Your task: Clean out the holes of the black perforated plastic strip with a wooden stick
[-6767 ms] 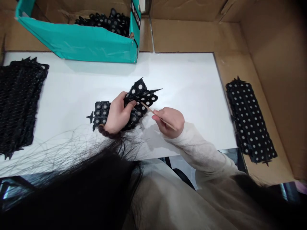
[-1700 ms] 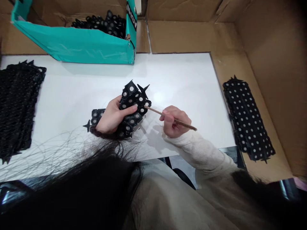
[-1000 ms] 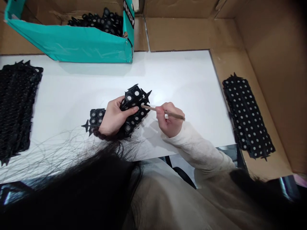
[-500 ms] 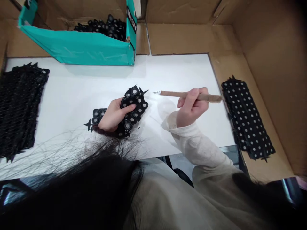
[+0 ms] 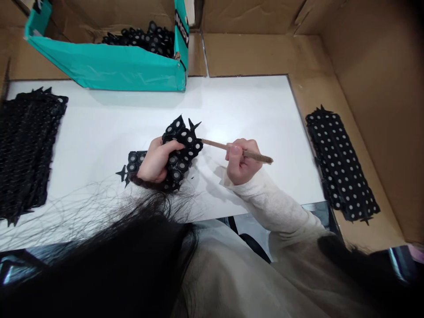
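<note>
My left hand is closed on a black moulded sheet covered with rows of round, pale-centred cups, its thumb pressed on the upper face. The sheet is bent up from the white table, and a pointed black tab sticks out at its upper right. My right hand grips a slim craft knife with a brown-wrapped handle. Its blade is hidden at the sheet's right edge; whether it cuts in, I cannot tell. A star-shaped black scrap or tab shows at the sheet's left end.
A teal box at the back left contains a heap of small black round pieces. Black sheets are stacked at the left, and more dotted sheets lie on the right cardboard ledge. Cardboard walls border the white table.
My right hand has moved left and slightly down, bringing the knife's tip to the sheet's edge. My left hand has tilted the sheet's upper part slightly left.
</note>
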The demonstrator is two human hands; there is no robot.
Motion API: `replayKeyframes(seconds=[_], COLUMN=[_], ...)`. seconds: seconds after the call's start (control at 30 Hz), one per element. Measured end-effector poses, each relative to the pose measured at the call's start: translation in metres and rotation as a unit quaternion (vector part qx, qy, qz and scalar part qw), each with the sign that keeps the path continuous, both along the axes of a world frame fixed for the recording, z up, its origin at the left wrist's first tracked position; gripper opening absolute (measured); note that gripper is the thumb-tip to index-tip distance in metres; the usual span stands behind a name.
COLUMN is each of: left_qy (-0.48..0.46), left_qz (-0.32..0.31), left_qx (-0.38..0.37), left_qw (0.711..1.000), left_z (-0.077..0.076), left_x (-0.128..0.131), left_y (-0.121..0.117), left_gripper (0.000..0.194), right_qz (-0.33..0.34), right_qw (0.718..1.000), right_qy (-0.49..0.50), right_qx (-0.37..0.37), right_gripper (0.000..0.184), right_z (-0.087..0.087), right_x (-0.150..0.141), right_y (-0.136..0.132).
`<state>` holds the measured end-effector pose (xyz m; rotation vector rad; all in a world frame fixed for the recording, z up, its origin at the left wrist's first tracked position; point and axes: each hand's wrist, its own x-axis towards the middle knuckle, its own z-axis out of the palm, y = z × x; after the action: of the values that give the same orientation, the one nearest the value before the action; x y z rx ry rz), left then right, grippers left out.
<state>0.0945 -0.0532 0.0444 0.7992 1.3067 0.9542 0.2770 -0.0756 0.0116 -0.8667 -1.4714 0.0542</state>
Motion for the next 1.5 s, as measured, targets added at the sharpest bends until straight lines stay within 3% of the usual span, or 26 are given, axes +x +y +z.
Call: replayKeyframes(seconds=[0.13,0.27,0.37,0.57,0.73,0.93,1.1,1.5], left_qy=[-0.024,-0.052,-0.053,-0.012,0.027,0.074,0.109,0.119], left_qz=[0.016,-0.031,-0.053,0.004,0.028,0.013,0.044,0.042], left_qx=[0.012,0.011,0.019,0.018,0.059,0.105,0.135,0.129], left_qw=[1.0,0.998,0.997,1.0,0.997,0.992,0.984,0.984], left_z=[-0.001,0.004,0.006,0.002,-0.002,-0.002,-0.003,-0.002], left_x=[0.0,0.0,0.002,0.006,0.005,0.006,0.009,0.01], left_y=[0.0,-0.002,-0.005,-0.005,-0.004,-0.008,-0.01,-0.009], left_gripper=[0.013,0.022,0.03,0.027,0.026,0.029,0.031,0.025], right_qz=[0.048,0.078,0.077,0.083,0.089,0.081,0.047,0.051], right_qw=[0.998,0.995,0.996,0.995,0.995,0.996,0.999,0.998], right_qy=[0.03,0.032,0.031,0.032,0.015,0.014,-0.021,0.025], right_qx=[0.019,0.044,0.045,0.052,0.046,0.045,-0.015,0.002], right_gripper=[0.008,0.009,0.01,0.01,0.009,0.012,0.012,0.011], right_z=[-0.002,-0.004,-0.004,-0.002,-0.002,-0.003,-0.002,-0.002], right_x=[-0.005,-0.007,-0.008,-0.006,-0.006,-0.005,-0.002,-0.009], right_y=[-0.001,-0.001,-0.001,-0.001,-0.003,-0.004,-0.008,-0.005])
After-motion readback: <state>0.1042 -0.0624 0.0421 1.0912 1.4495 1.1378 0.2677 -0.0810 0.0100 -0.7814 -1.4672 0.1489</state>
